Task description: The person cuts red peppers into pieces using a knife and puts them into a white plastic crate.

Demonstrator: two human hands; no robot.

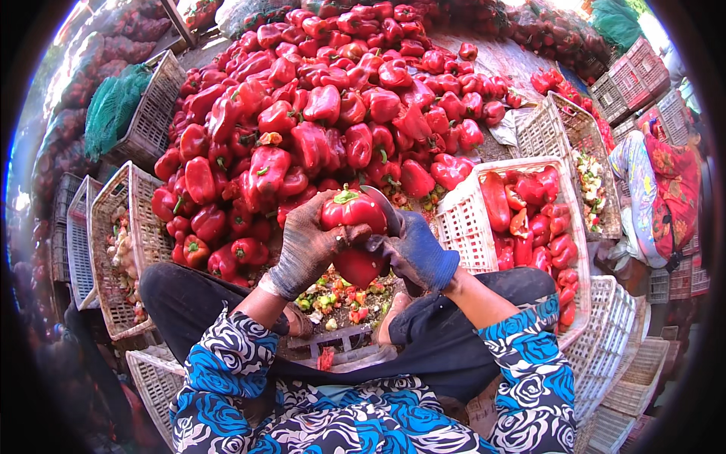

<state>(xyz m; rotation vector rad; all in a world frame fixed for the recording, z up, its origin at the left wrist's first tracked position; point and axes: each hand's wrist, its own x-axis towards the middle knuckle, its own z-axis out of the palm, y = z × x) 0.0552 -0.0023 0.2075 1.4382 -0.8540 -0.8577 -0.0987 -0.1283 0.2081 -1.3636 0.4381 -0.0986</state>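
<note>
Above the near edge of the heap of red peppers [314, 121], both gloved hands meet over the seated person's lap, forearms angled inward from the patterned sleeves [529, 371]. The left hand [302, 246] curls around the side of an upper red pepper [352, 214], which stands stem up, its thumb across the front. The right hand [420, 251], left of the near-left wall of the pepper-filled crate [461, 231], is bent in at the wrist, fingers folded around a knife [390, 215]; its curved blade shows against the pepper's right side, while the fist covers the grip. Just beneath hangs a lower red pepper [361, 267], partly hidden by the fingers; which hand supports it I cannot tell. Scraps [333, 296] on the ground are partly covered by hands and legs, and the dark rim cuts off the outermost crates.
</note>
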